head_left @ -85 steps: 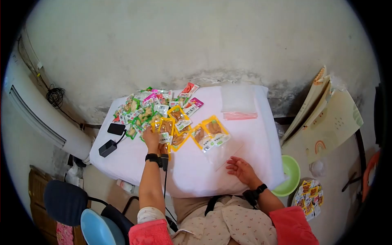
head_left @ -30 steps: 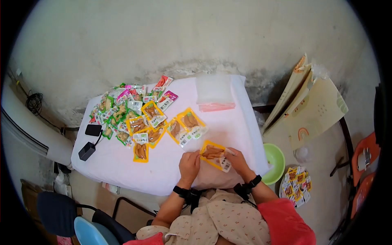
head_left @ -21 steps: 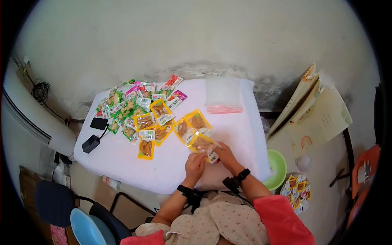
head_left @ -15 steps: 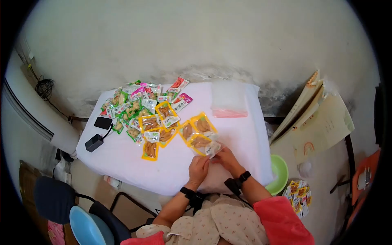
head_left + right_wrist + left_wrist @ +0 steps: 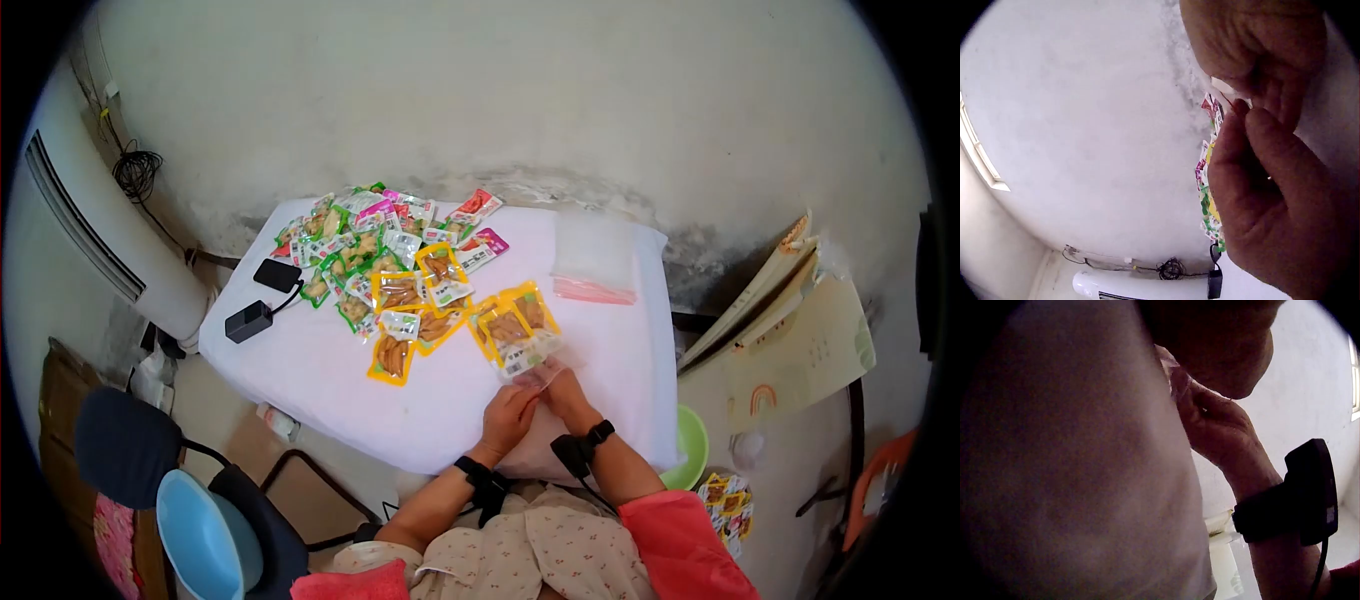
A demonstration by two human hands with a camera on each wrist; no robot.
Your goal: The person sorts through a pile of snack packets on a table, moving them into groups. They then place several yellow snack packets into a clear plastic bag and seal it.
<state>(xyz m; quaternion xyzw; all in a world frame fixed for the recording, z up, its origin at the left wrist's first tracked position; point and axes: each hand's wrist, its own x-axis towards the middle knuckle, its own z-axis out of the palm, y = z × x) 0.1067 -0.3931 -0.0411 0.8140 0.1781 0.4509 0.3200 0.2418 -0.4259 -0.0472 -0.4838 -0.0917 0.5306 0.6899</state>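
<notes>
A clear plastic bag [image 5: 555,357] with a thin red strip lies on the table, with yellow-edged snack packets [image 5: 505,328] inside it. At the bag's near edge, my left hand [image 5: 508,420] pinches the red strip between thumb and index finger, as the right wrist view shows. Close beside it, my right hand [image 5: 567,393] also grips the bag's plastic film [image 5: 1179,378], seen in the left wrist view. The right hand's fingertips are partly hidden. To the left are loose yellow-edged packets [image 5: 391,357], in front of a heap of green-edged packets [image 5: 345,255].
A stack of clear bags [image 5: 595,260] with red edges lies at the back right of the white-covered table [image 5: 330,390]. A black box with a cable [image 5: 248,321] and a phone-like device [image 5: 277,274] sit left. A green basin [image 5: 690,445] stands below the right edge.
My left hand has left the pile with a yellow-edged packet. Both hands then put it into the clear bag with the other packets, and now they hold the bag's near edge.
</notes>
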